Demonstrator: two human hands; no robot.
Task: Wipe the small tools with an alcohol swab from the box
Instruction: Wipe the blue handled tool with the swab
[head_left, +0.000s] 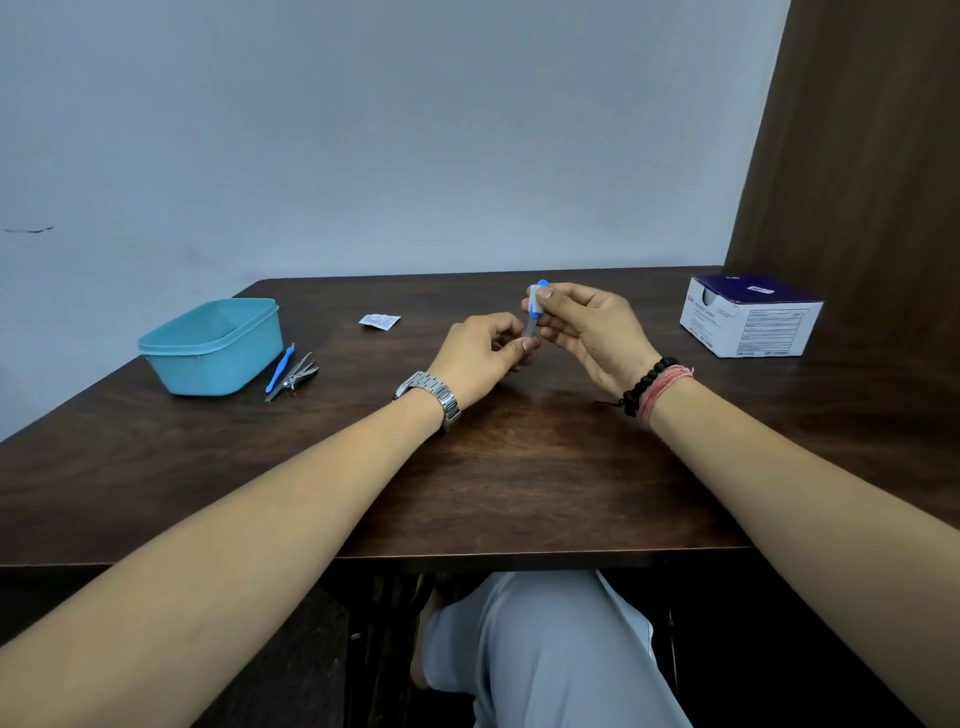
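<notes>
Above the middle of the dark wooden table (519, 467), both hands hold a small nail file with a blue handle (535, 310). My right hand (587, 332) pinches its blue upper end, with something pale, perhaps a swab, against the handle. My left hand (483, 358) grips the grey lower tip. The white and purple swab box (750, 316) stands at the right back. A blue-handled tool (279, 369) and a metal nail clipper (297, 376) lie beside the teal tub.
An empty teal plastic tub (213, 345) sits at the left back. A torn white swab wrapper (379, 320) lies behind the hands. A brown panel (857, 156) rises at the right. The table's front edge is near my knees.
</notes>
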